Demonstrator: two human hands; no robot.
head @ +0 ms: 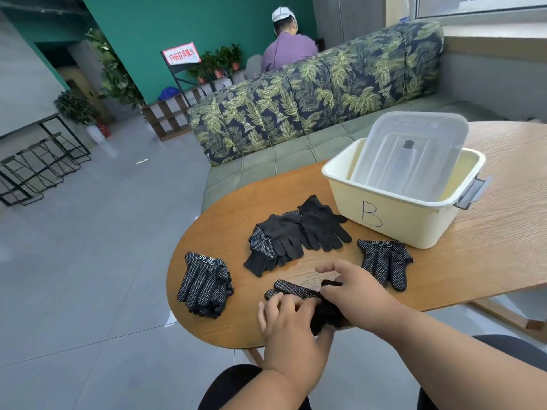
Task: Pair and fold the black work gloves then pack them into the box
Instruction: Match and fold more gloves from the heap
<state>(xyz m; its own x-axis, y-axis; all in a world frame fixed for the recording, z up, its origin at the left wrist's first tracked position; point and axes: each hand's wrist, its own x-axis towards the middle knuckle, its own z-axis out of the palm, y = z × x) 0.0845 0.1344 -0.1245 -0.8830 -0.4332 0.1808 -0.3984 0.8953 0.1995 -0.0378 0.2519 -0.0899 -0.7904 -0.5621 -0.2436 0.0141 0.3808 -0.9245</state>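
At the table's near edge lies a black dotted glove pair (296, 290), its fingers pointing left. My left hand (288, 318) grips its lower part while my right hand (353, 287) pinches the cuff end. A loose heap of black gloves (291, 236) sits mid-table. One stacked pair (204, 284) lies at the left end, and another dotted pair (384, 261) lies right of my hands. The cream box (414, 223) marked "B" stands behind, with a clear lid (414, 152) leaning inside it.
The wooden table (488, 247) has a rounded left end. A leaf-patterned sofa (310, 93) runs behind it. A person in a white cap (288, 44) sits far back. Grey tiled floor lies to the left.
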